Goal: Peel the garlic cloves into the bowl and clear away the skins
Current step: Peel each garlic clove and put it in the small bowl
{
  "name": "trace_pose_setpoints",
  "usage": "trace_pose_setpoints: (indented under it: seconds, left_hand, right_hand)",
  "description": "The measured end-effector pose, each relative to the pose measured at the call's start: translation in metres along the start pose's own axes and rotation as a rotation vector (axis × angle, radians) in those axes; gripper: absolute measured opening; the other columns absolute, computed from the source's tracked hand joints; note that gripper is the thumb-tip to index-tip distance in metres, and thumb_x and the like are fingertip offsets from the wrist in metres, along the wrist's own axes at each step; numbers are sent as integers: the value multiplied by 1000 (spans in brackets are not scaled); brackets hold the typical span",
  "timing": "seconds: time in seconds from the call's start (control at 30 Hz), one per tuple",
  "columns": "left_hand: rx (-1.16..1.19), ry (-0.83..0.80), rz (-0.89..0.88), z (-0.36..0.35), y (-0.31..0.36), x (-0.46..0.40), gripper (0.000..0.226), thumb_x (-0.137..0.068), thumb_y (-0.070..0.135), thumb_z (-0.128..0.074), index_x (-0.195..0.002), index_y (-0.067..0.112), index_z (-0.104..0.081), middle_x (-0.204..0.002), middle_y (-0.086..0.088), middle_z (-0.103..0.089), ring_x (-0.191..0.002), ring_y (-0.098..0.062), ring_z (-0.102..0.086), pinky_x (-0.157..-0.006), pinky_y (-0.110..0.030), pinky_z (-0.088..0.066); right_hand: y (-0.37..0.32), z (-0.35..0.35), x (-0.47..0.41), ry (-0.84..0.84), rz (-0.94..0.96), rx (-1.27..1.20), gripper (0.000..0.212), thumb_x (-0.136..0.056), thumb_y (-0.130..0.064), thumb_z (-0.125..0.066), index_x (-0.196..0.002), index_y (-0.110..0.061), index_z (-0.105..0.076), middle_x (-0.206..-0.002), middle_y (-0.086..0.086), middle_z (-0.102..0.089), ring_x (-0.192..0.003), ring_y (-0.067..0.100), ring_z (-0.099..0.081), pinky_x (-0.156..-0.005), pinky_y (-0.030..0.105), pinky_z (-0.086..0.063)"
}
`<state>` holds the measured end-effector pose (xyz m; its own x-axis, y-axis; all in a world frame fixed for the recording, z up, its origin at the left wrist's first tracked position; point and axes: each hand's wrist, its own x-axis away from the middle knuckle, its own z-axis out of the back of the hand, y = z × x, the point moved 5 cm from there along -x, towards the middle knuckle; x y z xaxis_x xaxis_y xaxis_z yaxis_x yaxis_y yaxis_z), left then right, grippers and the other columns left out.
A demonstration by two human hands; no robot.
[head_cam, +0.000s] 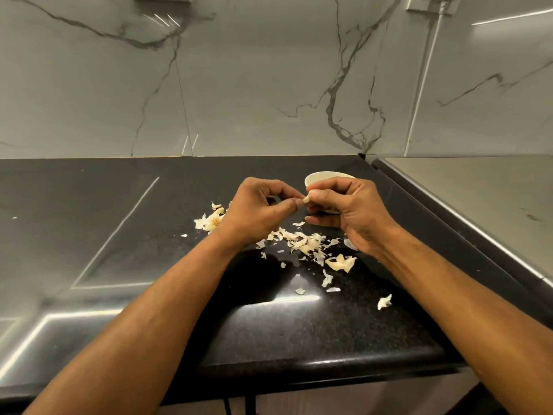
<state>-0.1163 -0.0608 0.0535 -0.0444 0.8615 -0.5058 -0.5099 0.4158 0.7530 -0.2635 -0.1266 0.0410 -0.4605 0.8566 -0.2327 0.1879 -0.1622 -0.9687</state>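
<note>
Both hands are working one garlic clove [306, 200], held in the air just in front of the bowl [317, 177], which is sitting on the bench [119, 205] at about 1 o'clock from the hands. Left hand [257, 209] is pinching the clove's left end between thumb and forefinger, the other fingers curled under; right hand [351, 211] is pinching the right end the same way, thumb [317, 194] on top. Only a small pale tip of the clove is showing between the two grips, so I cannot tell how much skin is left on it. Skins [305, 244] are lying scattered on the bench from 6 to 4 o'clock below the hands, with a second clump [211, 220] at 9 o'clock by the left wrist. To do this step well, I'm judging: keep one grip fixed as the anchor, let the other thumbnail catch the skin edge and pull along the clove, not across it. Light pressure, since a bare clove is likely slippery and could pop out. Stay close to the bowl rim so the drop is short. Bowl contents are hidden by the right hand. Sweeping the skins up looks like it's coming after the peeling.
</note>
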Motion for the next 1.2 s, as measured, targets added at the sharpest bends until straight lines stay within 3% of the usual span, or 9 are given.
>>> trace_pose_setpoints:
  seconds: [0.07, 0.23, 0.47, 0.67, 0.9, 1.03, 1.2]
  left_hand:
    - [1, 3, 5, -1, 2, 1, 9, -87, 14, -70, -84, 22, -73, -69, -12, -67, -52, -20, -53, -49, -28, -48]
    - [-24, 53, 11, -2, 3, 2, 11, -87, 9, -69, -79, 16, -71, -59, -7, -64, -46, -18, -53, -47, -33, -49]
    - [73, 58, 35, -6, 3, 4, 12, -84, -4, -65, -76, 3, -70, -54, -3, -60, -43, -16, -52, -44, -27, -47]
    - [120, 22, 64, -5, 2, 2, 10, -88, 4, -66, -80, 8, -72, -57, 3, -59, -48, -14, -47, -44, -22, -43]
    - [109, -49, 46, -2, 4, 3, 6, -88, 11, -68, -84, 12, -74, -68, -20, -62, -50, -24, -49, -45, -23, -44]
    - [91, -37, 39, -4, 3, 4, 6, -86, 8, -70, -81, 10, -73, -60, -3, -62, -47, -21, -50, -45, -25, -45]
    - [128, 29, 49, -8, 3, 4, 12, -83, -4, -65, -72, 0, -66, -48, 0, -56, -39, -14, -44, -40, -23, -40]
  right_hand:
    - [0, 1, 0, 9, 8, -3, 8, -85, 1, -66, -85, -5, -72, -72, 9, -70, -70, 19, -68, -69, 41, -62]
    - [4, -2, 0, 13, -10, -21, 9, -85, 1, -67, -84, -7, -72, -71, 8, -72, -70, 18, -70, -71, 40, -62]
    - [4, -2, 7, -12, -28, -59, 9, -85, 2, -65, -88, -3, -72, -71, 9, -72, -67, 17, -70, -62, 30, -60]
    - [4, -1, 6, -26, -75, -110, 10, -86, 0, -65, -89, -4, -73, -70, 9, -71, -66, 16, -69, -67, 35, -62]
    - [4, 0, 6, -3, -82, -90, 8, -85, 0, -66, -90, -3, -72, -70, 9, -70, -64, 15, -68, -67, 34, -62]
    - [5, -1, 8, 2, -99, -74, 7, -84, -1, -66, -89, -2, -72, -70, 8, -71, -65, 16, -68, -68, 35, -62]
    - [5, -3, 10, -2, -100, -94, 7, -83, 1, -66, -88, -1, -71, -70, 9, -71, -64, 17, -69, -66, 33, -62]
